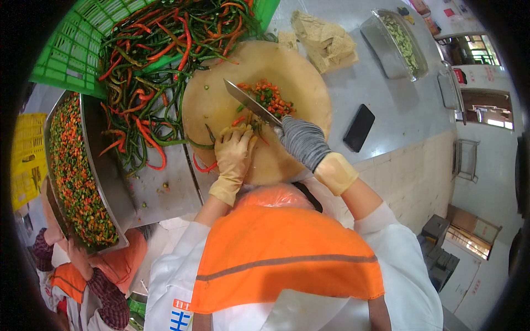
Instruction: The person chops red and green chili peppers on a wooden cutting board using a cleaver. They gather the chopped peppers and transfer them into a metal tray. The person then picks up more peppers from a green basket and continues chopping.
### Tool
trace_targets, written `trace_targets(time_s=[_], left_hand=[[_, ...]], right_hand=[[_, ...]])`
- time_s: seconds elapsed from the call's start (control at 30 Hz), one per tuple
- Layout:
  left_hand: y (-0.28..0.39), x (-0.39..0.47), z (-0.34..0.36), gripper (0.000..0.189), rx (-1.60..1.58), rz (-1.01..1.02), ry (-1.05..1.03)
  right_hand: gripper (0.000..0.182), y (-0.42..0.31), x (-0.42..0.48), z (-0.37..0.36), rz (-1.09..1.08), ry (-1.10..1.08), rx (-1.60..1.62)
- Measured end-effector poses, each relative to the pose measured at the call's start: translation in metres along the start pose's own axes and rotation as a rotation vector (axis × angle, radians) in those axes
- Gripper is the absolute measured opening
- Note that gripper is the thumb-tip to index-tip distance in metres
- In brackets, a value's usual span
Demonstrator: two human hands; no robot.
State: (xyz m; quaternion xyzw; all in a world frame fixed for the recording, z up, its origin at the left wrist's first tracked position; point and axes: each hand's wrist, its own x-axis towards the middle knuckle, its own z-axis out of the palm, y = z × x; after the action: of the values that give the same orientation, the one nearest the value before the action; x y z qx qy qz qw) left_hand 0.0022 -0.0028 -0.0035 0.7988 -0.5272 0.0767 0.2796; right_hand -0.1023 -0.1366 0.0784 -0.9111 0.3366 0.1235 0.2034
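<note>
My right hand [304,140], in a grey striped knit glove over a yellow rubber one, is closed on the handle of a kitchen knife [253,103]. The blade lies over a round chopping board [302,91]. My left hand [235,151], in a yellow rubber glove, presses several long chilies against the board, close to the blade; its fingertips are partly hidden. Chopped red and green chilies [273,98] lie beyond the knife. Whole red and green chilies [145,103] spill from a green plastic crate [70,62] onto the metal table left of the board.
A steel tray [85,136] of chopped chilies stands at left, with a co-worker's hands at its near end. A yellow crate [29,157] is beyond it. A crumpled cloth [325,41], a black phone [359,128] and a film-covered container [383,49] of sliced green pieces are on the right.
</note>
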Motion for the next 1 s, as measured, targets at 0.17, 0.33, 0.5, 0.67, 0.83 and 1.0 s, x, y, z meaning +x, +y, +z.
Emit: trace_targets(time_s=[0.17, 0.33, 0.5, 0.67, 0.83, 1.0], left_hand=[[0.001, 0.000, 0.003, 0.022, -0.017, -0.022, -0.017], [-0.002, -0.001, 0.011, 0.026, -0.014, -0.083, -0.067], [0.003, 0.007, 0.000, 0.035, 0.047, -0.084, -0.102], [0.004, 0.009, -0.027, 0.040, 0.059, 0.001, -0.033], [-0.017, -0.001, -0.009, 0.033, 0.054, 0.081, 0.000], [-0.017, -0.002, -0.010, 0.027, 0.038, 0.053, -0.006]], right_hand=[[0.027, 0.003, 0.003, 0.019, 0.152, 0.033, 0.092], [0.031, 0.004, 0.004, 0.012, 0.042, 0.068, -0.008], [0.027, -0.006, -0.010, -0.018, 0.014, 0.079, -0.060], [0.024, -0.003, -0.012, -0.024, -0.017, 0.017, -0.045], [0.022, 0.001, 0.003, 0.016, -0.037, 0.057, -0.083], [0.018, -0.003, 0.008, 0.005, -0.045, 0.027, -0.100]])
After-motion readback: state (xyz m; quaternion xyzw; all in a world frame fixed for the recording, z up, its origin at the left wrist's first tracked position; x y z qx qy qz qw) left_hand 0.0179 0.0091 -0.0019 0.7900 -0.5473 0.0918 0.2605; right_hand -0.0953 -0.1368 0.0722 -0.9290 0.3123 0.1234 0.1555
